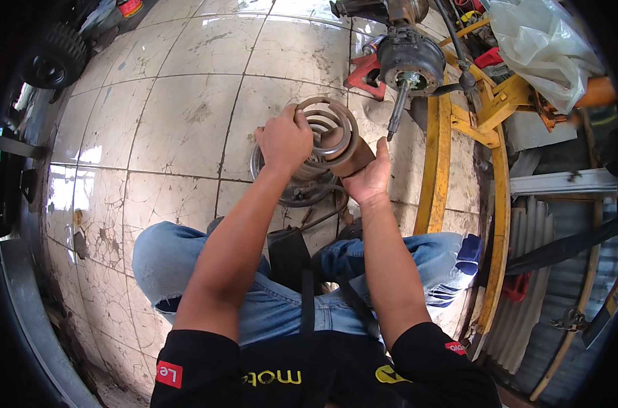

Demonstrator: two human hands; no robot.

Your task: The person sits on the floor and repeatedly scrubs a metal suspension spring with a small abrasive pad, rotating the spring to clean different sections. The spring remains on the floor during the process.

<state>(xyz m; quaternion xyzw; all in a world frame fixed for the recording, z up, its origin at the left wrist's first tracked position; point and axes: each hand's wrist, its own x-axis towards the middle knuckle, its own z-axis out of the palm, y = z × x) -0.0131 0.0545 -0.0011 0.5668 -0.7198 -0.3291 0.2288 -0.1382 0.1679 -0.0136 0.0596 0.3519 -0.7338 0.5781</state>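
My left hand point(284, 140) grips the upper left side of a worn metal coil spring point(347, 122), thumb over its coils. Against the spring's right side rests a brown, curved sheet-like piece point(360, 155). My right hand point(368, 176) supports that piece from below on its palm, the thumb pointing up and the fingers partly hidden under it. Beneath the spring, near the floor, lie dark rounded metal parts point(301, 194) and a black hose point(323, 219), mostly covered by my hands and forearm.
An axle hub with a splined shaft point(401, 107) stands ahead on the right, near a red jack stand point(365, 76). A yellow metal frame point(434, 163) runs along the right, with a plastic bag point(541, 46) above. A tyre point(54, 56) is at upper left, on the far side of the tiled floor point(186, 122).
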